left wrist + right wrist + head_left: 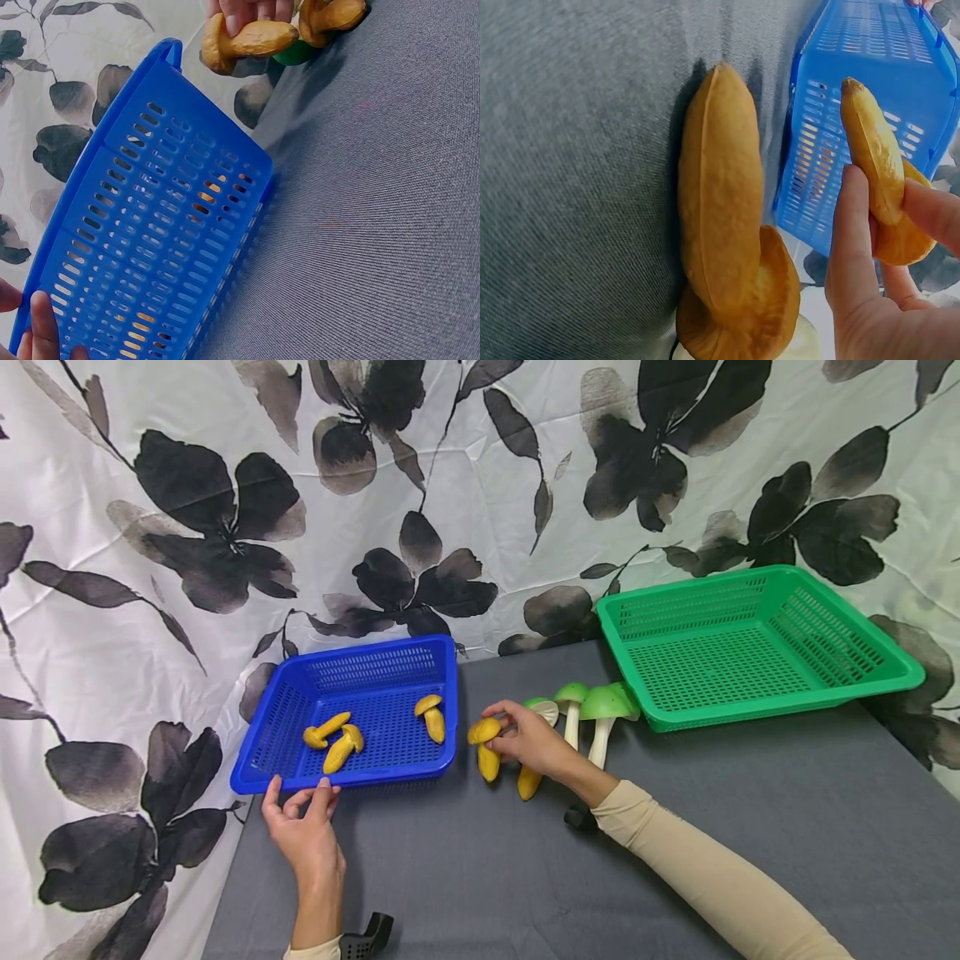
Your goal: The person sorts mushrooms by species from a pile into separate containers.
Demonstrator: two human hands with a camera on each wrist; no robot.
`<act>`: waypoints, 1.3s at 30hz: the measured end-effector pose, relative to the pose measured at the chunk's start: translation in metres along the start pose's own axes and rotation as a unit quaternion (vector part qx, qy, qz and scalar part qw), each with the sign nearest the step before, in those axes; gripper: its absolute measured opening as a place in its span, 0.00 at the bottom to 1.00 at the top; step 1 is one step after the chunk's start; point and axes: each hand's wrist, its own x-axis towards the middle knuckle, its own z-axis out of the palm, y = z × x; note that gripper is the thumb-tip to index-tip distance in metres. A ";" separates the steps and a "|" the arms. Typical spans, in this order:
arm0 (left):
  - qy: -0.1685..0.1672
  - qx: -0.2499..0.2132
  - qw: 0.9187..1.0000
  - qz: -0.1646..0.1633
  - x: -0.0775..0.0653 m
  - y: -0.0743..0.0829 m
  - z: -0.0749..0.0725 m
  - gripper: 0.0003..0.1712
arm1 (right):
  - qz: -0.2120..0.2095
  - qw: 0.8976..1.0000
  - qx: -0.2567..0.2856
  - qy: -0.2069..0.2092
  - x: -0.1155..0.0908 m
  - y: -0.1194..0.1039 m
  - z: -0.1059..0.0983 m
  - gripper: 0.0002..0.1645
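The step in hand looks like bringing a yellow mushroom (880, 169) to the blue basket (397, 774): the right hand (528, 739) pinches it just beside the basket, while the left hand (306, 837) holds the near rim. Next probably calls for clearing the wall. The head view shows three mushrooms (343, 750) inside; the left wrist view, only yellow patches through slots.

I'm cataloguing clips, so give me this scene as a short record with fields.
Left hand: touches near rim of blue slotted basket
Right hand: pinches a yellow mushroom beside that basket
In blue basket: three other yellow mushrooms
On table: another yellow mushroom; several green-capped mushrooms
Far right: green slotted basket
Backdrop: white floral cloth
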 end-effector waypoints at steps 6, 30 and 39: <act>-0.002 0.003 1.000 -0.001 -0.001 0.001 0.000 0.45 | 0.002 1.000 0.023 -0.003 0.001 -0.002 -0.004 0.26; 0.003 0.004 1.000 -0.002 0.000 0.001 0.002 0.45 | -0.016 0.998 0.056 -0.001 0.011 -0.031 -0.023 0.26; 0.005 0.006 1.000 -0.001 0.000 0.002 0.002 0.45 | -0.009 0.998 0.066 0.003 0.022 -0.045 -0.027 0.23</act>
